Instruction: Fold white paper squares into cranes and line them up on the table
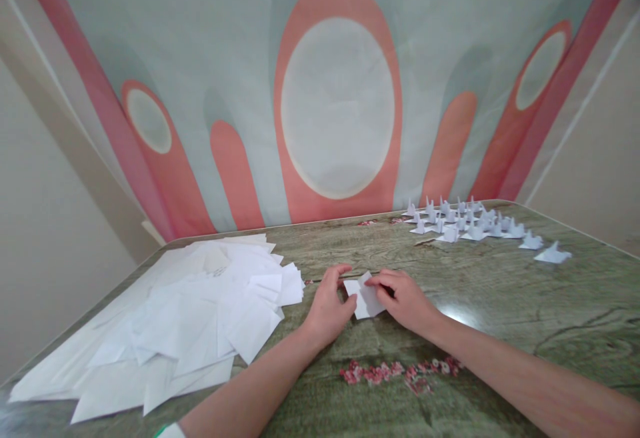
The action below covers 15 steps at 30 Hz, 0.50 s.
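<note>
A small white folded paper [365, 298] lies on the table [500, 305] between both hands. My left hand [330, 305] pinches its left edge with thumb and fingers. My right hand [403, 297] presses on its right side, fingertips on the upper fold. Both hands rest low on the tabletop near the middle of the view.
A loose pile of white paper sheets [185, 318] covers the table's left part. Several finished folded paper figures [465, 225] stand in rows at the far right. A strip of pink flower print [400, 373] runs near my arms. A patterned cloth [335, 91] hangs behind the table.
</note>
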Available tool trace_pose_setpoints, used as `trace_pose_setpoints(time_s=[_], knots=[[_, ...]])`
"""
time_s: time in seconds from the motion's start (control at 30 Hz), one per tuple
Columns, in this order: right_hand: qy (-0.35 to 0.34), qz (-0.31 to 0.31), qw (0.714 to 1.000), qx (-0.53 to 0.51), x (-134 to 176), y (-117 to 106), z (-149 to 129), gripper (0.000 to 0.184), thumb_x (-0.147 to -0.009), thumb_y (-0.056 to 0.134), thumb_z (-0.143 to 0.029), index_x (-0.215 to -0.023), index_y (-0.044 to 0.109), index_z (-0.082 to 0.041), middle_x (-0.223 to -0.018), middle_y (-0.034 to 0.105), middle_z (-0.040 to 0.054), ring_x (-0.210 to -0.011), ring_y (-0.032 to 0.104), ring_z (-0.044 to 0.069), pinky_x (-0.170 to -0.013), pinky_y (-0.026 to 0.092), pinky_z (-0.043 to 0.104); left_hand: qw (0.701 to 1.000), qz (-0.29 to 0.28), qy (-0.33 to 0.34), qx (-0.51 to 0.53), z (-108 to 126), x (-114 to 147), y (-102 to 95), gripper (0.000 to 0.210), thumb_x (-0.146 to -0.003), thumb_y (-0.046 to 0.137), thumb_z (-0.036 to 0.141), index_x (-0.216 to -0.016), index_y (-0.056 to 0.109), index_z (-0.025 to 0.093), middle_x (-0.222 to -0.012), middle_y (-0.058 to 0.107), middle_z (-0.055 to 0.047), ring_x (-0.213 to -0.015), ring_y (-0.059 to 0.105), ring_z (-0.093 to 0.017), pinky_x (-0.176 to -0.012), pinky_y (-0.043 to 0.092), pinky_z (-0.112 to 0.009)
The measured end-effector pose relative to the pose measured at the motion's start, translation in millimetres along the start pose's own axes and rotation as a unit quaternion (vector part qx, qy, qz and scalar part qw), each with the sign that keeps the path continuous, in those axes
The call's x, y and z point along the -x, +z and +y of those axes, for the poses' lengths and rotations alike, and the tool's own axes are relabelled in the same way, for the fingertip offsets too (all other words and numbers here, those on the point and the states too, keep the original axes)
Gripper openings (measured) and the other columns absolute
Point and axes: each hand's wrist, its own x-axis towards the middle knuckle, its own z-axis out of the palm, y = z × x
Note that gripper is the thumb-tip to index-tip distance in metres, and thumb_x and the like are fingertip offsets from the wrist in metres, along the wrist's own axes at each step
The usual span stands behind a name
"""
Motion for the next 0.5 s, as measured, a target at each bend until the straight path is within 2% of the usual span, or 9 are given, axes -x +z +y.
trace_pose_setpoints(time_s=[0.1, 0.23, 0.33, 0.4, 0.5], knots=[[0.001, -0.009, 1.000, 0.007, -0.3, -0.4, 2.1, 0.027, -0.078, 0.044, -0.011, -0.087, 0.067, -0.021, -0.080, 0.065, 0.0021, -0.075, 0.057, 0.017, -0.074, 0.036, 0.031, 0.988, -0.037, 0.081, -0.128, 8.3, 5.9, -6.8, 0.039, -0.066, 0.057, 0.004, -0.100, 0.056, 0.021, -0.117, 0.052, -0.008, -0.114, 0.045, -0.023, -0.098, 0.034, -0.042], [0.004, -0.024, 1.000, 0.004, -0.4, -0.9, 4.6, 0.026, -0.077, 0.045, -0.011, -0.087, 0.068, -0.022, -0.079, 0.066, 0.0022, -0.073, 0.057, 0.017, -0.072, 0.036, 0.030, 0.942, -0.148, 0.136, -0.268, 25.1, 13.6, -14.7, 0.018, -0.074, 0.061, 0.023, -0.093, 0.061, 0.022, -0.109, 0.059, -0.008, -0.104, 0.052, -0.027, -0.092, 0.037, -0.043], [0.014, -0.024, 1.000, 0.005, -0.5, -1.4, 5.2, 0.026, -0.077, 0.046, -0.012, -0.086, 0.068, -0.022, -0.080, 0.066, 0.0024, -0.073, 0.058, 0.017, -0.073, 0.036, 0.030, 0.917, -0.174, 0.140, -0.331, 34.6, 16.6, -15.4, 0.035, -0.073, 0.063, 0.042, -0.101, 0.057, 0.021, -0.104, 0.061, -0.011, -0.096, 0.056, -0.029, -0.085, 0.041, -0.043], [0.017, -0.025, 0.999, 0.009, -0.7, -2.0, 4.8, 0.026, -0.077, 0.046, -0.012, -0.086, 0.069, -0.022, -0.080, 0.067, 0.0023, -0.074, 0.058, 0.017, -0.074, 0.036, 0.031, 0.900, -0.178, 0.144, -0.371, 37.6, 17.2, -14.3, 0.035, -0.076, 0.060, 0.041, -0.104, 0.055, 0.020, -0.097, 0.063, -0.011, -0.089, 0.058, -0.028, -0.079, 0.044, -0.040], [0.022, -0.036, 0.999, 0.014, -0.7, -3.8, 4.0, 0.026, -0.077, 0.046, -0.012, -0.084, 0.069, -0.022, -0.079, 0.067, 0.0017, -0.072, 0.058, 0.016, -0.072, 0.037, 0.029, 0.863, -0.195, 0.172, -0.433, 37.6, 16.9, -12.6, 0.020, -0.082, 0.052, 0.031, -0.097, 0.055, 0.018, -0.090, 0.063, -0.010, -0.082, 0.059, -0.025, -0.073, 0.046, -0.036]])
